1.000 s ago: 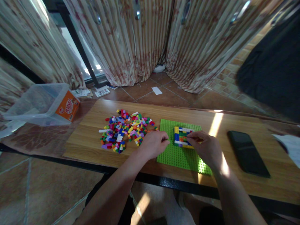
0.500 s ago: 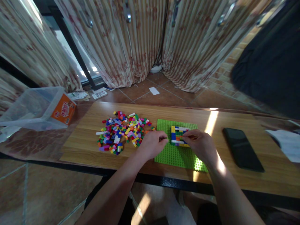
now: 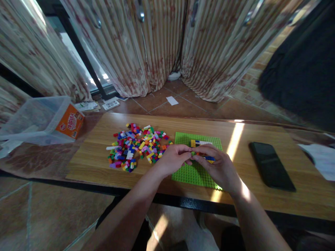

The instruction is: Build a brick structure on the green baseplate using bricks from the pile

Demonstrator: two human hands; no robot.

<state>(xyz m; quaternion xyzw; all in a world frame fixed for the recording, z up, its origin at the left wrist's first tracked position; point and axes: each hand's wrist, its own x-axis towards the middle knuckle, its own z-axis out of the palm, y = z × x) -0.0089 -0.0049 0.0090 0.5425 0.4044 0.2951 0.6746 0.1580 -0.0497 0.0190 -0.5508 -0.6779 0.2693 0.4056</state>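
Note:
My left hand [image 3: 175,159] and my right hand [image 3: 220,166] meet above a bright green studded baseplate [image 3: 195,176]. Their fingertips pinch together around a small green toy brick [image 3: 193,153], partly covered by the fingers. Just behind them, a low structure of coloured bricks [image 3: 204,143] stands on the plate. Its white and yellow back edge shows, along with a blue and yellow bit near the right fingers; the hands hide most of the rest. To the left of my left hand, loose bricks [image 3: 150,157] of many colours lie heaped on the wooden table [image 3: 91,160].
A black phone [image 3: 270,165] lies right of the baseplate, with white paper [image 3: 318,160] farther right. At the left stands a clear plastic bin [image 3: 34,122] with an orange label. Patterned curtains [image 3: 146,52] hang beyond the table, and dark fabric [image 3: 300,69] fills the upper right.
My right hand has moved left from the brick structure to meet my left hand. The fingertips of both hands are now together at a small green brick.

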